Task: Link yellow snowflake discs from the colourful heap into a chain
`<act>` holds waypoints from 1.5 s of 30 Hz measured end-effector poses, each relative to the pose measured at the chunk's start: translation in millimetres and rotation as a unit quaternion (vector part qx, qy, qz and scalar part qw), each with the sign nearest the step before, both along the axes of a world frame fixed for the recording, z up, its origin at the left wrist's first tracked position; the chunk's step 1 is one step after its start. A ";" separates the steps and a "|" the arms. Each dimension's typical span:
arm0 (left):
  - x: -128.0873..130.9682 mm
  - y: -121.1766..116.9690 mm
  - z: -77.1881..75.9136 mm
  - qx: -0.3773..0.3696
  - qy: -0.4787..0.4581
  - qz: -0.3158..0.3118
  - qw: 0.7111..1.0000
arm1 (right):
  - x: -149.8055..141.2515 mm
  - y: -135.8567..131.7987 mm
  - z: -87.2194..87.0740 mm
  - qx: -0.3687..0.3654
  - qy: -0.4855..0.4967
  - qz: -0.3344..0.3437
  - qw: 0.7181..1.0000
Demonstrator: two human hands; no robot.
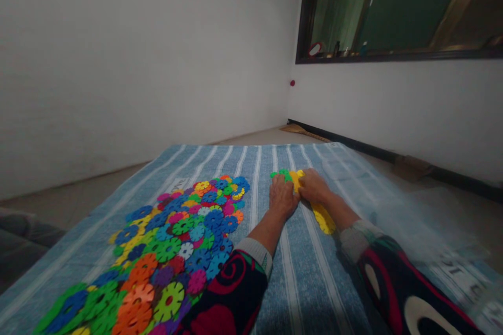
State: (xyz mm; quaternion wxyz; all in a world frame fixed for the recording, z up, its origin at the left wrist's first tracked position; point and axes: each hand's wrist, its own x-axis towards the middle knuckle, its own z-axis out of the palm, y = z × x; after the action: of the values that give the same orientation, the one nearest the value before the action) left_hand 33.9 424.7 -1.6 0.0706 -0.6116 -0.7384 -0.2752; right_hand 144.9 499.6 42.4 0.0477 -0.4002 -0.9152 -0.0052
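Observation:
Both my hands work close together over a joined piece of slotted plastic building discs on the striped cloth. The fingers of my left hand [282,196] are bent over the green discs [283,173] at its far end. My right hand [313,187] is closed around the yellow discs [296,180] beside them; its fingertips are partly hidden. Under my right wrist, a row of overlapping yellow discs [324,219] reaches toward me. To the left of my left hand spreads a large pile of loose discs [181,226] in many colours.
The blue-and-white striped cloth [271,272] covers the low work surface. A clear plastic bag [424,220] lies along its right side. White walls [157,52] meet behind it, with a dark-framed window [393,10] at upper right. Brown cardboard [411,167] rests by the right wall.

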 end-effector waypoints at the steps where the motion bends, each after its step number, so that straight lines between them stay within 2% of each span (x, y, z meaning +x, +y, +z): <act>1: 0.3 0.2 -0.2 -0.001 -0.002 0.003 1.000 | -0.1 0.2 -1.1 -0.002 0.002 -0.001 1.000; 12: 5.8 -1.4 4.3 -0.010 -0.024 0.032 0.999 | 1.1 4.0 -5.9 -0.007 0.019 0.002 1.000; 45: 4.6 0.1 2.0 0.001 -0.022 0.025 0.999 | 1.0 14.5 -11.4 -0.006 0.039 0.032 0.999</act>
State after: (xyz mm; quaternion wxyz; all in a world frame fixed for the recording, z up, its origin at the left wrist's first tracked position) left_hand 38.5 424.7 0.4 0.0623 -0.5864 -0.7546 -0.2877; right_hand 145.9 514.1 31.0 0.0809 -0.3706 -0.9251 0.0170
